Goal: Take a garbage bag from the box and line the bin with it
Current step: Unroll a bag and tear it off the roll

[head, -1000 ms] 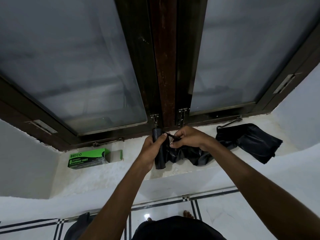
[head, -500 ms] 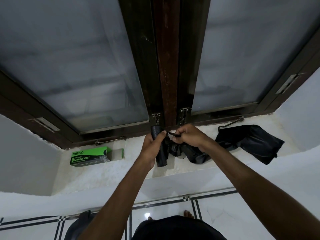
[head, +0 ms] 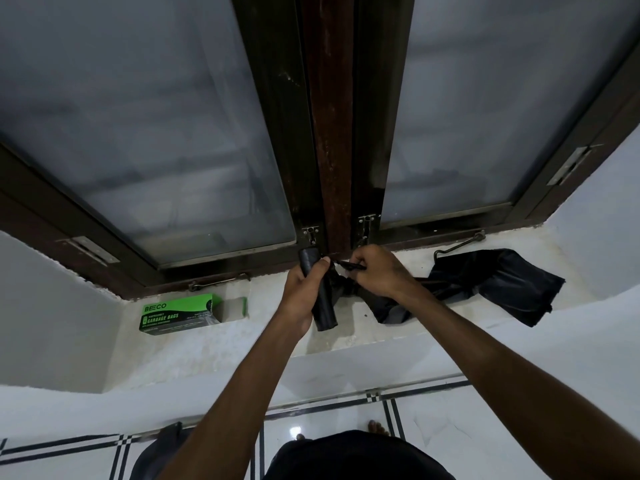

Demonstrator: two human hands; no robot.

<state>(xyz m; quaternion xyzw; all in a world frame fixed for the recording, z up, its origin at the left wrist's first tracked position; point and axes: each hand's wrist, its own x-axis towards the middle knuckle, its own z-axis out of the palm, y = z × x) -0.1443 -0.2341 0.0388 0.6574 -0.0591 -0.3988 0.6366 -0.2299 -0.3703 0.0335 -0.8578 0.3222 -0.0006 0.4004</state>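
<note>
A green garbage bag box (head: 178,313) lies on the white window sill (head: 270,341) at the left, its end flap open. My left hand (head: 304,296) is shut on a black roll of garbage bags (head: 320,296), held upright above the sill. My right hand (head: 379,271) pinches the edge of a black garbage bag (head: 491,285) that trails from the roll and lies unrolled and crumpled to the right on the sill. A dark curved shape (head: 156,455) at the bottom left may be the bin; most of it is out of view.
A dark wooden window frame (head: 332,133) with frosted panes rises just behind my hands. Metal window stays (head: 457,244) lie on the sill at the back. Below is white tiled floor (head: 433,431) with black lines, and my feet.
Both hands have lifted slightly toward the window frame with the roll and bag edge. The grips and the bag on the sill look the same.
</note>
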